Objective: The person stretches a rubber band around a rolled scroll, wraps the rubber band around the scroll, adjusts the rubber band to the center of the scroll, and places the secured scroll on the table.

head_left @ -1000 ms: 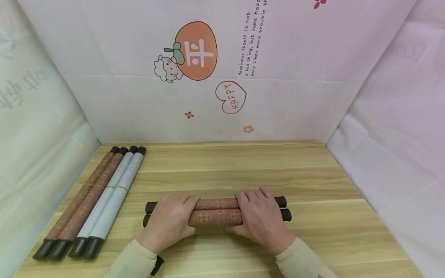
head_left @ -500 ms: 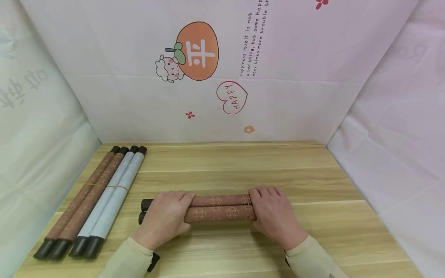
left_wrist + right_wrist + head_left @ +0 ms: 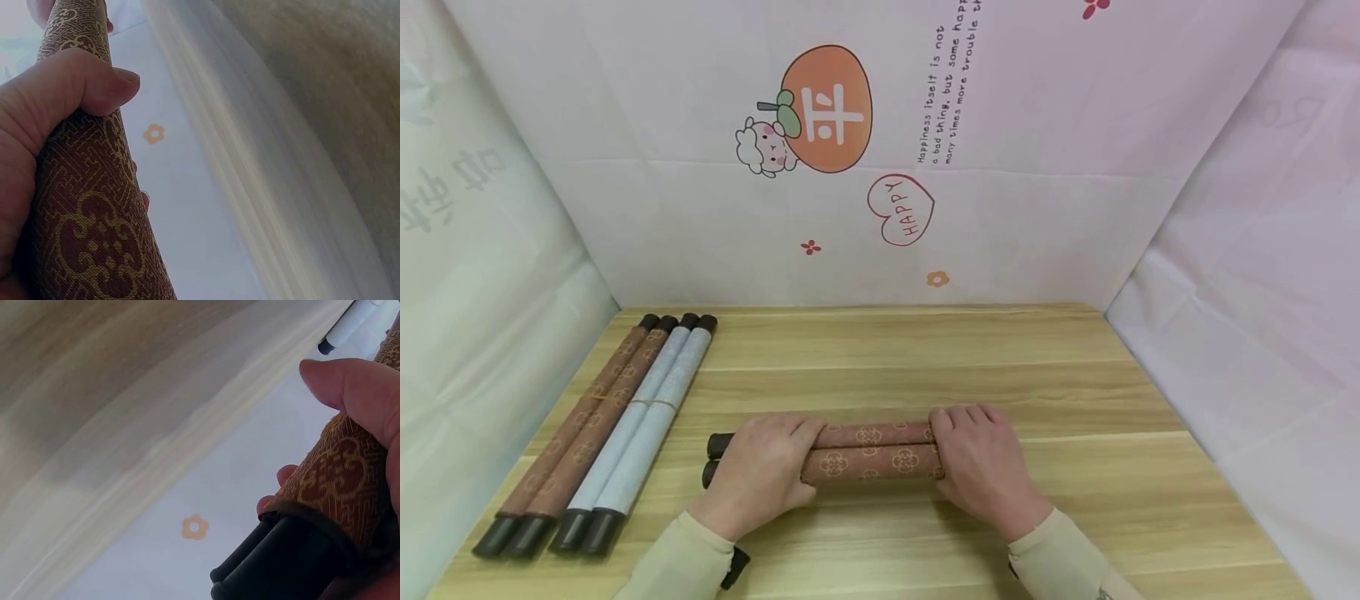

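Note:
A pair of brown scrolls with gold flower patterns lies side by side, crosswise in front of me. Near its left end my left hand grips both rolls, and their dark end caps stick out beyond it. My right hand grips the other end and hides its caps in the head view. In the left wrist view the thumb lies across the brocade. The right wrist view shows black end caps poking out past the right hand.
At the left of the wooden table lie two more brown scrolls and two pale blue scrolls, slanted side by side, each pair tied with a thin band. A printed white cloth hangs behind and at both sides.
My right hand has slid rightward along the brown scrolls, over their right end caps. The left hand and the scrolls have shifted slightly left, with a small shift back in the last half second.

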`<state>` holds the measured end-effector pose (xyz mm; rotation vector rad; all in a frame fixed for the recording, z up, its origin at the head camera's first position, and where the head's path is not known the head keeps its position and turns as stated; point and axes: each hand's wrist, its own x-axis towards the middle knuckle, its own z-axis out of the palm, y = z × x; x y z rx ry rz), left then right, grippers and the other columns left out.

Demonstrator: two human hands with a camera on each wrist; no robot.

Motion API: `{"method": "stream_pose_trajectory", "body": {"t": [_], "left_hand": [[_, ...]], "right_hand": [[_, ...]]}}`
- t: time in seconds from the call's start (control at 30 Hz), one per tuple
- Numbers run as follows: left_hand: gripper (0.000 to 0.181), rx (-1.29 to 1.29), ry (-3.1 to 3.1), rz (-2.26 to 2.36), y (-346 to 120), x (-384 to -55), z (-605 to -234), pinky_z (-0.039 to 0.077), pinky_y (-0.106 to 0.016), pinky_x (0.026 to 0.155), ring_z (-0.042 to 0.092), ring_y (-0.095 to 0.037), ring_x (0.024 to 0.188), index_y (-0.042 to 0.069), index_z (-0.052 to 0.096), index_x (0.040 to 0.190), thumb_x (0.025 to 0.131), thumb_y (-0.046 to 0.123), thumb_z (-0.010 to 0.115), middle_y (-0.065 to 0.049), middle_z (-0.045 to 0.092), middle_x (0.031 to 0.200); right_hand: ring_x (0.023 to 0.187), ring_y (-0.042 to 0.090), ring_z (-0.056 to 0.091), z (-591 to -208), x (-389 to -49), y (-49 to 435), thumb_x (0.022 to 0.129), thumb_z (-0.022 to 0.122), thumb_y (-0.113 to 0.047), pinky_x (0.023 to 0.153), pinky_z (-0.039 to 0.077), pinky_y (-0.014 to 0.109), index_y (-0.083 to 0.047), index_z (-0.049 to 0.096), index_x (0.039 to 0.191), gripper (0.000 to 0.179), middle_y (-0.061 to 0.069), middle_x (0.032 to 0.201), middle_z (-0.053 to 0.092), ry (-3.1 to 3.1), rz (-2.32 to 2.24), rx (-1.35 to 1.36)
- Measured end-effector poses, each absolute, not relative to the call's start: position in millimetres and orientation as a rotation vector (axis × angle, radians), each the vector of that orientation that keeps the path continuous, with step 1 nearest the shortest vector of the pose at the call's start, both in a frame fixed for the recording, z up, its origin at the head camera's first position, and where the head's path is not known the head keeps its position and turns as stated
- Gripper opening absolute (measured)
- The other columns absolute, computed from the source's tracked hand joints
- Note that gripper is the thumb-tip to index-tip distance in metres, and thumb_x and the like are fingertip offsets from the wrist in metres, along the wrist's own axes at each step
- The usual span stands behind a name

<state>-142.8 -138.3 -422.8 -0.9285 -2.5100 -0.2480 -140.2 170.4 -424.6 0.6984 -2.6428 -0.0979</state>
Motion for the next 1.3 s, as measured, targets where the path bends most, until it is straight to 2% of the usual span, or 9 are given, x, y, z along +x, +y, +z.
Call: {"method": "stream_pose_trajectory", "body": {"t": [0.27, 0.47, 0.7, 0.9, 1.0, 1.1, 1.2, 1.3], "left_hand": [[0.065, -0.932, -2.507, -0.252, -133, -141, -425, 0.06, -0.043, 0.078, 0.072, -0.019, 0.089, 0.011, 0.071, 0.114, 0.055, 0.03, 0.09, -0.001, 0.075, 0.099], [0.064, -0.937, -2.512, -0.261, -130, -141, -427, 0.06, -0.041, 0.077, 0.071, -0.018, 0.088, 0.013, 0.071, 0.113, 0.055, 0.03, 0.09, 0.001, 0.074, 0.098], [0.064, -0.946, -2.494, -0.268, -125, -140, -429, 0.06, -0.042, 0.077, 0.071, -0.018, 0.087, 0.012, 0.071, 0.113, 0.054, 0.029, 0.09, 0.0, 0.074, 0.097], [0.062, -0.948, -2.51, -0.259, -120, -138, -430, 0.06, -0.04, 0.074, 0.07, -0.016, 0.085, 0.014, 0.069, 0.111, 0.055, 0.031, 0.09, 0.002, 0.073, 0.095], [0.061, -0.939, -2.527, -0.25, -119, -137, -430, 0.06, -0.039, 0.074, 0.07, -0.015, 0.085, 0.015, 0.069, 0.111, 0.055, 0.031, 0.09, 0.002, 0.073, 0.095], [0.062, -0.937, -2.55, -0.232, -120, -137, -429, 0.06, -0.04, 0.077, 0.071, -0.016, 0.088, 0.015, 0.069, 0.113, 0.057, 0.033, 0.091, 0.001, 0.074, 0.098], [0.064, -0.933, -2.567, -0.215, -122, -137, -427, 0.061, -0.04, 0.079, 0.072, -0.016, 0.09, 0.014, 0.07, 0.115, 0.059, 0.034, 0.092, 0.001, 0.074, 0.1], [0.064, -0.919, -2.566, -0.21, -126, -138, -425, 0.061, -0.04, 0.079, 0.072, -0.016, 0.089, 0.013, 0.071, 0.115, 0.058, 0.033, 0.091, 0.0, 0.075, 0.101]], "right_hand": [[0.097, 0.03, 0.071, -423, -138, 156, 0.059, 0.092, -0.042, 0.097, 0.052, 0.049, -0.011, 0.062, 0.107, 0.064, 0.007, 0.101, 0.072, -2.705, -0.062, 0.715], [0.095, 0.028, 0.07, -424, -137, 149, 0.056, 0.093, -0.052, 0.097, 0.053, 0.048, -0.01, 0.063, 0.111, 0.076, 0.007, 0.101, 0.071, -2.688, -0.075, 0.728], [0.094, 0.027, 0.071, -427, -135, 139, 0.054, 0.093, -0.059, 0.094, 0.055, 0.048, -0.011, 0.063, 0.108, 0.078, 0.006, 0.096, 0.072, -2.648, -0.06, 0.733], [0.093, 0.028, 0.072, -430, -132, 133, 0.057, 0.089, -0.066, 0.093, 0.056, 0.047, -0.01, 0.063, 0.108, 0.08, 0.007, 0.096, 0.073, -2.616, -0.078, 0.736], [0.097, 0.029, 0.072, -429, -131, 133, 0.059, 0.086, -0.073, 0.096, 0.056, 0.049, -0.01, 0.063, 0.114, 0.086, 0.009, 0.101, 0.073, -2.652, -0.066, 0.727], [0.105, 0.032, 0.07, -425, -129, 136, 0.061, 0.081, -0.082, 0.1, 0.054, 0.051, -0.011, 0.062, 0.127, 0.099, 0.011, 0.11, 0.073, -2.729, -0.012, 0.721], [0.113, 0.035, 0.068, -419, -129, 143, 0.059, 0.078, -0.087, 0.104, 0.052, 0.054, -0.012, 0.057, 0.139, 0.112, 0.012, 0.12, 0.071, -2.806, 0.031, 0.708], [0.118, 0.035, 0.066, -413, -129, 152, 0.055, 0.08, -0.087, 0.105, 0.05, 0.055, -0.013, 0.055, 0.143, 0.117, 0.011, 0.127, 0.069, -2.851, 0.008, 0.681]]}}
